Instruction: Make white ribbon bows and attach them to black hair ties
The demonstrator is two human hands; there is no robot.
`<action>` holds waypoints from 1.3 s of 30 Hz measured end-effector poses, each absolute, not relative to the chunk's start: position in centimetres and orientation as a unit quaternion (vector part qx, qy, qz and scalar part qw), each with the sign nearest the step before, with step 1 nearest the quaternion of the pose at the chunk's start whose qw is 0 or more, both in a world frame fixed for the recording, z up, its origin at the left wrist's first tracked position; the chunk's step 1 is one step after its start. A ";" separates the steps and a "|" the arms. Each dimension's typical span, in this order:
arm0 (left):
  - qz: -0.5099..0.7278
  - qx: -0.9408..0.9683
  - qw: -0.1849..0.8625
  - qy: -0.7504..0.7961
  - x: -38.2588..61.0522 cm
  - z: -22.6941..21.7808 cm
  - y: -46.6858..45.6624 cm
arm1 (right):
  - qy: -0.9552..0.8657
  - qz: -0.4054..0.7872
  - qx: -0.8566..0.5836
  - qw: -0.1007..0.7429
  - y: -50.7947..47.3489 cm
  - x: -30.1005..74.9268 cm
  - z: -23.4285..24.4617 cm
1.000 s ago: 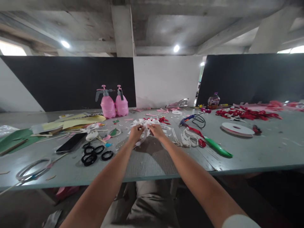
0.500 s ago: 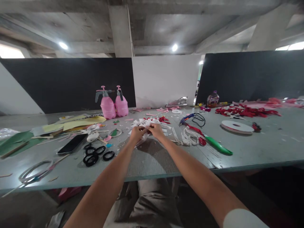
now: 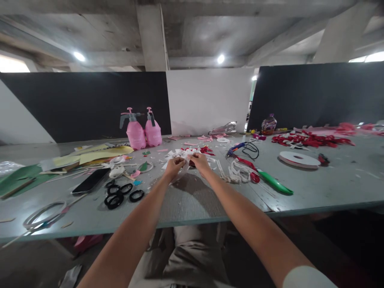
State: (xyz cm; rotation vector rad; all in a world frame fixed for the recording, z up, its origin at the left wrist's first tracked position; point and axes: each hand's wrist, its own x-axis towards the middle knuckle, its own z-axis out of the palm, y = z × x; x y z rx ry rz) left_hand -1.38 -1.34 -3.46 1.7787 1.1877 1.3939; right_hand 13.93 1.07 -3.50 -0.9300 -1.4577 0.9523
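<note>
My left hand [image 3: 174, 167] is closed in a pinch on a strip of white ribbon [image 3: 183, 171], low over the table. Close by on the right, my right hand [image 3: 200, 163] pinches the same ribbon with thumb and forefinger. The strip's lower end hangs down between the hands, pale and partly see-through. Just behind the fingers lies a heap of cut white ribbon pieces [image 3: 174, 154], with some red ribbon pieces [image 3: 207, 150] at its right side. The fingers cover part of the held strip.
Left are a phone [image 3: 91, 181], several black rings [image 3: 114, 200] and two pink spray bottles [image 3: 136, 134]. Right are a blue glue gun [image 3: 235, 149] with its cord, tangled ribbon [image 3: 240, 174], a green-handled tool [image 3: 276, 183], a white spool [image 3: 299, 159] and a red ribbon pile [image 3: 312, 139].
My hands have moved slightly apart, the right one shifting a little up and to the right. More of the white strip shows between them. The things on the table stay put.
</note>
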 end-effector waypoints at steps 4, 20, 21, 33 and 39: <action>0.505 0.657 0.255 0.498 -1.7 -3.8 -1.0 | -0.668 0.170 -0.494 0.530 0.6 14.8 -2.8; 0.428 0.718 0.155 0.527 -2.0 -3.8 -1.3 | -0.862 0.001 -0.422 0.281 -1.2 14.5 -0.9; 0.425 0.721 0.149 0.527 -2.0 -3.8 -1.3 | -0.865 -0.013 -0.424 0.269 -1.3 14.4 -0.8; 0.391 0.754 0.103 0.518 -2.7 -4.5 -1.0 | -0.876 -0.157 -0.432 0.148 -1.9 12.0 -1.2; 0.395 0.735 0.117 0.539 -3.3 -4.9 0.0 | -0.888 -0.128 -0.415 0.153 -1.2 12.5 -1.1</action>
